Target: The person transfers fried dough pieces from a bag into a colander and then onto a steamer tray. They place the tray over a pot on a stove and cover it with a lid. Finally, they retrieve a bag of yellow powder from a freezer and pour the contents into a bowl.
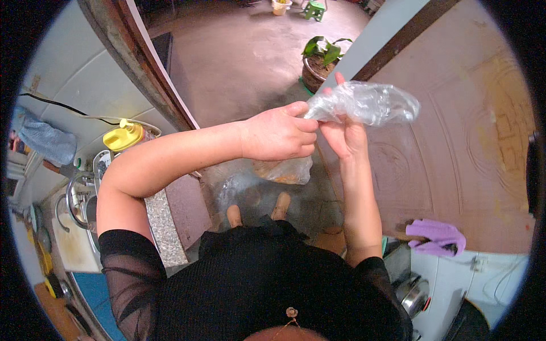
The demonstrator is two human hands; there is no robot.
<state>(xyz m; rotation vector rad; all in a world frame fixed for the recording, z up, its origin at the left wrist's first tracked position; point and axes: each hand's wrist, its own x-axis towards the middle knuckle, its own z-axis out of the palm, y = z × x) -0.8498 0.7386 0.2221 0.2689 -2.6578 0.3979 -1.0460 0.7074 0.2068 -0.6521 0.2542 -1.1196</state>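
A clear plastic bag (381,103) is stretched between my two hands, its loose, crumpled end spreading out to the right. My left hand (278,133) is closed around the gathered part, fingers curled in. My right hand (344,128) has its palm turned up against the bag, which lies across its fingers; two fingertips show above the plastic, and the rest are partly covered. Below my left hand hangs a filled clear plastic part (293,170) with something orange-brown inside. It looks like the same bag, but my hand hides the join.
Ahead, a doorway opens onto a floor with a potted plant (319,63) and a green stool (314,10). A brown door (432,142) stands at right, with a purple cloth (435,237) nearby. On the left are a yellow-topped container (124,135) and a faucet (71,196).
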